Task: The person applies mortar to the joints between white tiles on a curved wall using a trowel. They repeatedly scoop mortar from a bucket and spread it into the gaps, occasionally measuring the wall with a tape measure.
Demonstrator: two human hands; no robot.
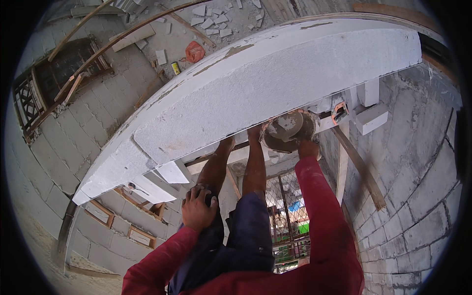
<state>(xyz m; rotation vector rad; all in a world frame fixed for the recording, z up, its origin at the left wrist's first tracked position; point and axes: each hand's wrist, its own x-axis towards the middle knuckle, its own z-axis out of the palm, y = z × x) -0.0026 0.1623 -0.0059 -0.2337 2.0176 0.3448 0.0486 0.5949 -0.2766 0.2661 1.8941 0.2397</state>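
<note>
My left hand (197,209) lies over my bent left knee, fingers spread on the dark shorts; it holds nothing that I can see. My right hand (308,149) is closed at the near right edge of a round bucket (315,129). Whether it grips the rim or a handle of a tool there is hidden. Wet grey mortar (282,132) coats the inside of the bucket. Just right of the bucket lies a hand saw with an orange and black handle (339,113). My bare lower legs reach down between my hands toward the wall.
A long wall of white lightweight blocks (275,81) curves across the view. Block pieces (371,118) stand to its right, and a trowel (132,186) rests on blocks at left. A wooden plank (361,169) slants below. Rubble (211,22) and an orange bag (194,51) lie on the floor beyond.
</note>
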